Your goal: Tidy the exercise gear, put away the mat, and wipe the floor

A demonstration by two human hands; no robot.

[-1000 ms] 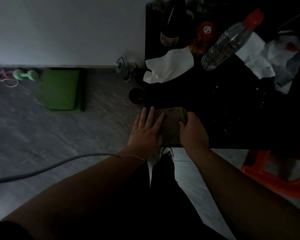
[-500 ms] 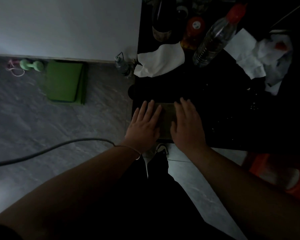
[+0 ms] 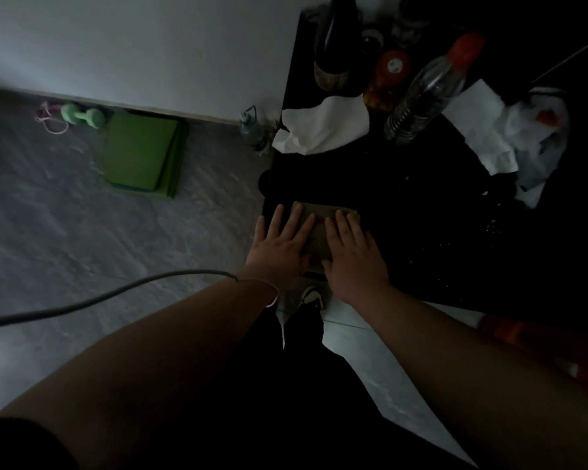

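Far left by the wall, the dumbbell (image 3: 82, 114) sits beside the folded green mat (image 3: 140, 154), open grey floor (image 3: 82, 232) before them. At the black table (image 3: 404, 205) edge, left hand (image 3: 282, 247) and right hand (image 3: 352, 257) press flat, fingers straight, on the folded cloth (image 3: 319, 228); bottles and tissue crowd behind.

I'm seeing black worktop (image 3: 404, 205) carrying folded cloth (image 3: 319, 228), clear bottle (image 3: 425, 93) w/ red cap, white tissues (image 3: 323, 128). Grey floor (image 3: 82, 232) holding folded green mat (image 3: 140, 154), green dumbbell (image 3: 82, 115).
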